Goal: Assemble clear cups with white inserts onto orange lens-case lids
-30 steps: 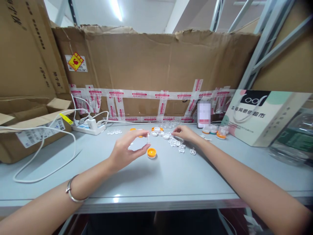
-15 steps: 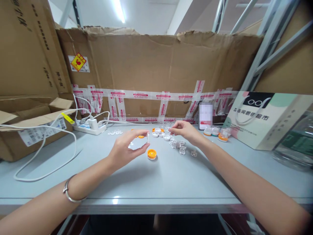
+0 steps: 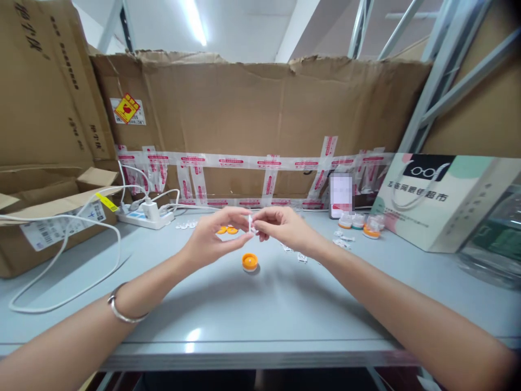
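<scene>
My left hand (image 3: 215,234) pinches a thin white part (image 3: 249,223) upright between thumb and fingers. Against its right side are the closed fingertips of my right hand (image 3: 280,228); whatever they hold is too small to make out. Just below both hands, an orange and white round piece (image 3: 249,263) rests on the table, its open side up. Flat orange pieces (image 3: 232,230) lie behind my left fingers. Small white openwork parts (image 3: 302,257) are partly hidden under my right hand, and more white parts (image 3: 342,239) lie to its right.
Round pieces with clear tops (image 3: 371,227) stand at the right, by a phone (image 3: 341,190) and a paper bag (image 3: 431,212). A large clear bottle (image 3: 496,244) is at the right edge. A power strip (image 3: 140,217), white cable (image 3: 118,255) and open carton (image 3: 49,217) occupy the left.
My right hand has moved left and closer, from the pieces at the back to the white part in my left hand. The view has shifted slightly.
</scene>
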### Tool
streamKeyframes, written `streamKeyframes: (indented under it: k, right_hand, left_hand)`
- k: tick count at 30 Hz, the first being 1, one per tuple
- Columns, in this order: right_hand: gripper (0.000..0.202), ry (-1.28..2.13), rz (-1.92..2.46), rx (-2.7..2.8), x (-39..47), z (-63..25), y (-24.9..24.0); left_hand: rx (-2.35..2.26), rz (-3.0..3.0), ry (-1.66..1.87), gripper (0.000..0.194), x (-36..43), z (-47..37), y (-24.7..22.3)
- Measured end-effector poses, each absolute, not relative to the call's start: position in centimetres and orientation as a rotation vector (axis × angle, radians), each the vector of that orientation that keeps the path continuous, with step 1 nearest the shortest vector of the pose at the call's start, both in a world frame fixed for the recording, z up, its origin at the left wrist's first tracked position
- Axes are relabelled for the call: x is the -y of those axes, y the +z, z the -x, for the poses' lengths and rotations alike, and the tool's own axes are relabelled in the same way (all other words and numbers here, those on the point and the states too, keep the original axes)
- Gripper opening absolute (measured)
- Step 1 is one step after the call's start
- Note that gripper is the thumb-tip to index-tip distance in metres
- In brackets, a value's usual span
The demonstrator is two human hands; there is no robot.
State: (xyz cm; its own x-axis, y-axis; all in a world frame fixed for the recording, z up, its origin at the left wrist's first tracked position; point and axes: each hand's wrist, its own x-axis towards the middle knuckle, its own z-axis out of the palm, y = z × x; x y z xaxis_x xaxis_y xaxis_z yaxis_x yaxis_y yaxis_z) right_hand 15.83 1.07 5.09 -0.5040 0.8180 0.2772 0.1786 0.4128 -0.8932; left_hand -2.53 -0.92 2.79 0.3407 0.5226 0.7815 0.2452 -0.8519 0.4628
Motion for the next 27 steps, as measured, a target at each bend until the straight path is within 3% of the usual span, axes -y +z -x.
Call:
streamKeyframes:
  k: [11,22,27]
  right_hand:
    - [0.014,1.697,0.642,1.433,-0.9,-15.9,2.3]
    - [0.02,1.333,0.672,1.464,0.5,-14.8,1.6]
    - [0.024,1.355,0.669,1.451,0.6,-14.9,1.5]
  left_hand:
    - [-0.669,-2.183,1.522,0.033,0.8,1.8,0.9]
    - [-0.674,-2.273,1.617,0.034,1.4,1.3,0.3]
    - [-0.676,-2.448,1.636,0.037,1.1,1.5,0.1]
